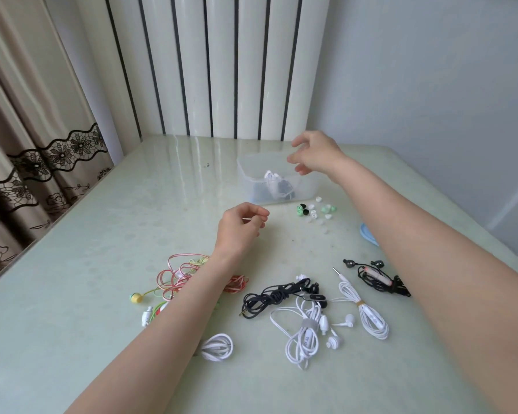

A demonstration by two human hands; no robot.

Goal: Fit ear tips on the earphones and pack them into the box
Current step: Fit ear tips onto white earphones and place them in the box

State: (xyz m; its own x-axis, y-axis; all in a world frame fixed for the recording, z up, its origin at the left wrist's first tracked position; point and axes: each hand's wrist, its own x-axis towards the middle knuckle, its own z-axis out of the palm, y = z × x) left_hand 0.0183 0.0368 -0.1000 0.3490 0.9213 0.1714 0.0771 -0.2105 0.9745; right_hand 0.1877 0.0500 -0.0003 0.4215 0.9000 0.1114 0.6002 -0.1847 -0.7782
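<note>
Box (pixel 248 180) sits at the far middle of the table (pixel 87 249), open side up, its long axis running left to right, with white and dark earphones (pixel 274 182) already coiled inside. The right hand (pixel 314 153) hovers over its right end, fingers loosely spread and holding nothing, so a pair looks just dropped in. The left hand (pixel 240 225) hangs nearer, its fingers lightly curled; whether it pinches anything I cannot tell. Loose tips (pixel 313 212) lie just in front of the box. Next, I judge, is choosing a pair from the bundles: the black set (pixel 277 295), white sets (pixel 304 333) or red and green tangle (pixel 189 276). Match tip size, press each tip on squarely, and keep the cord coiled so it drops in cleanly.
</note>
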